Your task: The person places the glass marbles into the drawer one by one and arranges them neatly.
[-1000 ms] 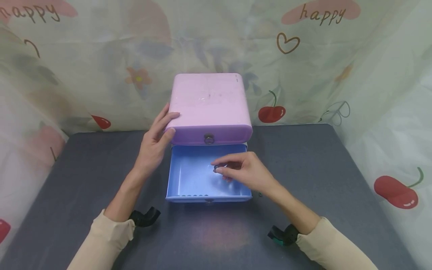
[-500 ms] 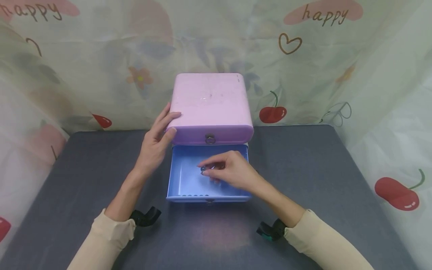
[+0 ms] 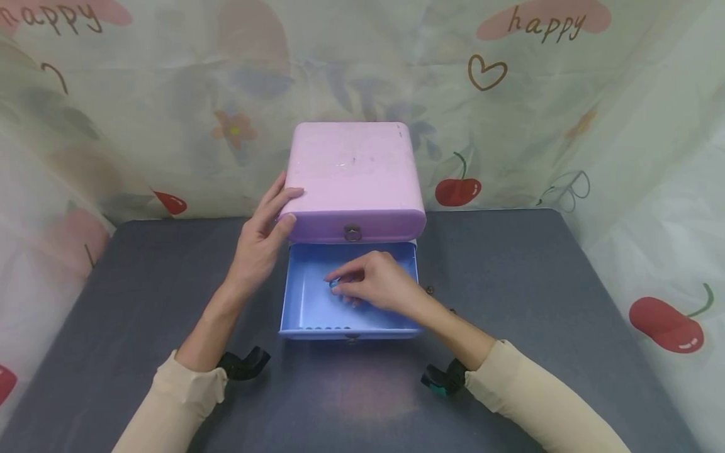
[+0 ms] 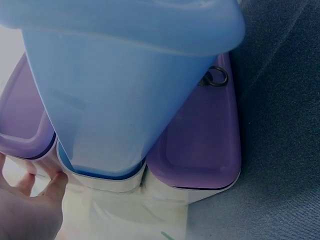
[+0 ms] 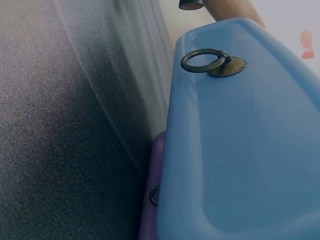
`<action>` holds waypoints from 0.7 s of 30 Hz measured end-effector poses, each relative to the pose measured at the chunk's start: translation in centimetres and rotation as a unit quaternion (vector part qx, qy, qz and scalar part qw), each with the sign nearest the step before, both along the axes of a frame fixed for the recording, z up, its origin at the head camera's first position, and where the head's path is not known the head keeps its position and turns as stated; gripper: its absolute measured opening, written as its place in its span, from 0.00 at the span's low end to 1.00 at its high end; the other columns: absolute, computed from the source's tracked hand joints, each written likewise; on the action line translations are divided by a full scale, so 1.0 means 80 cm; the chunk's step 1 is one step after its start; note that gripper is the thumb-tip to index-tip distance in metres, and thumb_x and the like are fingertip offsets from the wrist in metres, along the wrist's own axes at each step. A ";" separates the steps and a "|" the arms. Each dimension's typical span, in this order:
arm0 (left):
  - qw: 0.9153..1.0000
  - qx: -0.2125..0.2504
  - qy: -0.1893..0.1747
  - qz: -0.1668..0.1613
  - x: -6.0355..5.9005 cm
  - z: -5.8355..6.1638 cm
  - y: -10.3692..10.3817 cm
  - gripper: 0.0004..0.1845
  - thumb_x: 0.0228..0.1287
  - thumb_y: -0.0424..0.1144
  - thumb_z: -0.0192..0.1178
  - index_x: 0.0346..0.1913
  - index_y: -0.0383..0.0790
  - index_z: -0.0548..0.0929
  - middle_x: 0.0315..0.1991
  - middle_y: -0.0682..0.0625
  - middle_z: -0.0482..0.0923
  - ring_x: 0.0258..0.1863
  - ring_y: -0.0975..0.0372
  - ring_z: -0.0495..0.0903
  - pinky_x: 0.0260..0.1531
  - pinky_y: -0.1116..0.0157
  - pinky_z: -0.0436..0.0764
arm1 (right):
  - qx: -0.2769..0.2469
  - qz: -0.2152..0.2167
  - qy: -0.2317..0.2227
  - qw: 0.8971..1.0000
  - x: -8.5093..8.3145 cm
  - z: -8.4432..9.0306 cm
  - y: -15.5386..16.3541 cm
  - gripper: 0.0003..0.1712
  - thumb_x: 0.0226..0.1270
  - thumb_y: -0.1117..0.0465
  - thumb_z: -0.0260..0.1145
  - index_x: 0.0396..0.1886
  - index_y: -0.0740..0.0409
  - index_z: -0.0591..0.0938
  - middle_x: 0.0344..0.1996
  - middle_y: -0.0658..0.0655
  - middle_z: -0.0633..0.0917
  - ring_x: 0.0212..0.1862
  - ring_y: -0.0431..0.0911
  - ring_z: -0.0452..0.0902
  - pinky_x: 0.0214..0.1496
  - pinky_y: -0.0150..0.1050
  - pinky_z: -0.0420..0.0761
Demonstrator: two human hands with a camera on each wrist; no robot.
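Note:
A small drawer cabinet (image 3: 354, 167) with a pink top and purple drawer fronts has its blue drawer (image 3: 306, 296) pulled out. My left hand (image 3: 257, 248) rests on the cabinet's left side, fingertips on the top's edge and thumb near the front corner. Over the inside of the blue drawer, my right hand (image 3: 379, 283) pinches a small glassy ball (image 3: 334, 284) between thumb and fingers. A row of small round things (image 3: 323, 328) lies along the drawer's front wall. In the left wrist view the left hand (image 4: 32, 210) touches the cabinet beside the drawer.
On the dark table (image 3: 510, 270), small brownish round things (image 3: 429, 290) lie right of the drawer, near the right forearm. Metal ring pulls (image 3: 353, 233) hang on the drawer fronts. A patterned curtain (image 3: 362, 82) hangs behind the table and along both sides.
My right hand has moved left over the blue drawer with the ball still pinched. The brownish round things on the table have come into view behind the forearm. My left hand stays put.

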State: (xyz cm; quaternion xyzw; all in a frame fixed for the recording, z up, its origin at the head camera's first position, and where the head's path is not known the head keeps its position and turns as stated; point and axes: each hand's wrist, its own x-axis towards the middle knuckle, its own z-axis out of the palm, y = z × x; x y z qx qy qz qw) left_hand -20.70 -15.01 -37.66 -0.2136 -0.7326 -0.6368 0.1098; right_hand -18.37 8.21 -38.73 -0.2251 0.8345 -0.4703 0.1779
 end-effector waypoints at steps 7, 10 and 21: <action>1.000 0.005 0.000 -0.002 0.000 0.000 0.000 0.20 0.76 0.31 0.51 0.67 0.41 0.75 0.78 0.56 0.53 0.76 0.63 0.54 0.68 0.58 0.64 | 0.026 -0.013 -0.026 0.999 -0.005 -0.002 -0.004 0.12 0.62 0.62 0.74 0.45 0.55 0.90 0.21 0.48 0.87 0.23 0.42 0.84 0.29 0.37 0.83; 1.000 0.008 0.000 -0.002 0.000 0.001 0.001 0.20 0.76 0.31 0.51 0.67 0.41 0.75 0.77 0.58 0.54 0.75 0.63 0.55 0.68 0.59 0.64 | 0.028 -0.016 -0.045 0.998 -0.006 -0.002 -0.005 0.11 0.63 0.63 0.73 0.45 0.56 0.90 0.21 0.49 0.87 0.23 0.42 0.84 0.29 0.37 0.84; 1.000 0.004 0.001 0.001 0.001 0.001 0.002 0.20 0.76 0.31 0.51 0.67 0.41 0.75 0.78 0.56 0.53 0.75 0.63 0.55 0.68 0.59 0.64 | 0.024 -0.028 -0.088 0.995 -0.006 -0.003 -0.004 0.12 0.63 0.65 0.72 0.46 0.58 0.90 0.23 0.51 0.88 0.24 0.43 0.85 0.30 0.36 0.85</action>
